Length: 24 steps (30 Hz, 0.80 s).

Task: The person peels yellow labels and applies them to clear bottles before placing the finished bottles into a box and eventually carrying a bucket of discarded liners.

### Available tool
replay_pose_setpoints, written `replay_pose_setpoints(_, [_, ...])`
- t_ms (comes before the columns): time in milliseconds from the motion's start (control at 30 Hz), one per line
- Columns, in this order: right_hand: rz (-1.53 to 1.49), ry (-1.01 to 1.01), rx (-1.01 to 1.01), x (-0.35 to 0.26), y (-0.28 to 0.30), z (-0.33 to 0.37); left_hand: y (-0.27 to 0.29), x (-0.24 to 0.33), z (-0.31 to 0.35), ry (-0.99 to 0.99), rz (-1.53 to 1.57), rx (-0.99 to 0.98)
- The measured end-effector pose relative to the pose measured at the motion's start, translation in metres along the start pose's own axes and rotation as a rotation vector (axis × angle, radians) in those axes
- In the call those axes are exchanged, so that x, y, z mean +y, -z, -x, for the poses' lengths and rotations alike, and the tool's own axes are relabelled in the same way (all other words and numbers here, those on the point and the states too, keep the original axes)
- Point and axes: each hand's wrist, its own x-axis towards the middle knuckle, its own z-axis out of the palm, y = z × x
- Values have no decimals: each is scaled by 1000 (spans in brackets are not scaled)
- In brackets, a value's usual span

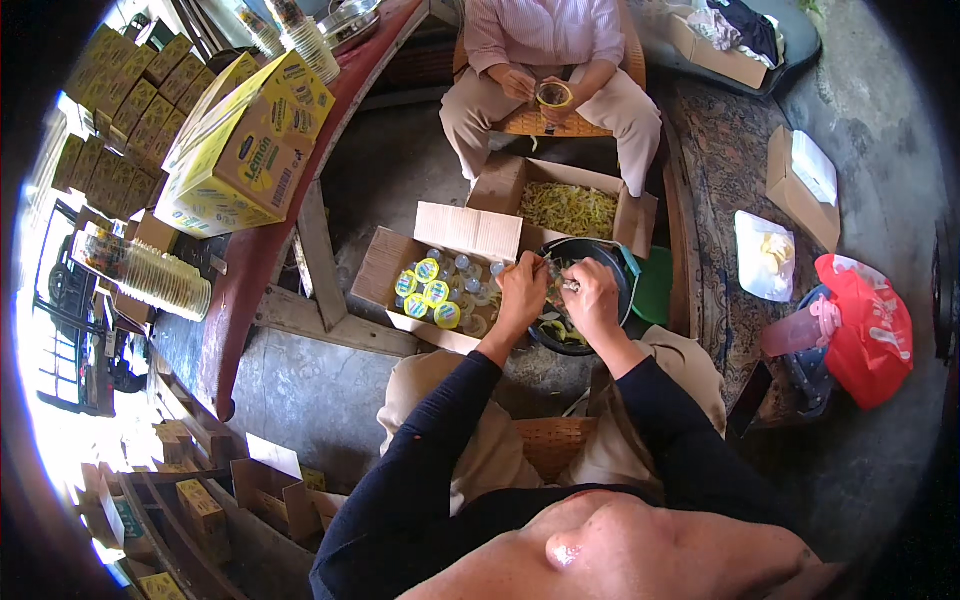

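Note:
Both my hands meet over a dark bucket (pixel 570 350) with a teal handle and yellowish scraps inside. My left hand (pixel 521 292) is closed, fingertips pinched toward the other hand. My right hand (pixel 592 294) is curled, with a small pale bit showing at its fingers. What lies between the hands is small, partly covered and too unclear to name. Left of the bucket, an open cardboard box (pixel 376 268) holds several clear plastic cups (pixel 466 282), some with yellow-and-green lids (pixel 436 292). Beyond it stands a box (pixel 497 188) of yellow-green strips (pixel 568 208).
Across from me a seated person (pixel 545 40) holds a yellow-rimmed cup (pixel 553 95). A red-edged table (pixel 250 290) with yellow cartons (pixel 250 150) and stacked cups (pixel 160 280) is at left. A patterned bench (pixel 725 170) at right bears a red bag (pixel 868 330) and pink jug (pixel 800 328).

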Motion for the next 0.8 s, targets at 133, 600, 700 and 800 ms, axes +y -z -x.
replay_pose_setpoints(133, [43, 54, -6, -2, 1, -1, 0, 0, 2, -18, -38, 7])
replay_pose_setpoints(600, [-24, -118, 54, 11, -10, -3, -3, 1, 2, -59, -26, 24])
replay_pose_setpoints(700, [-47, -64, 65, 4, -4, -3, 1, -1, 1, -53, -9, 27])
replay_pose_setpoints(800, [-10, -17, 48, -1, 1, -3, 0, 1, 0, -58, -13, 25])
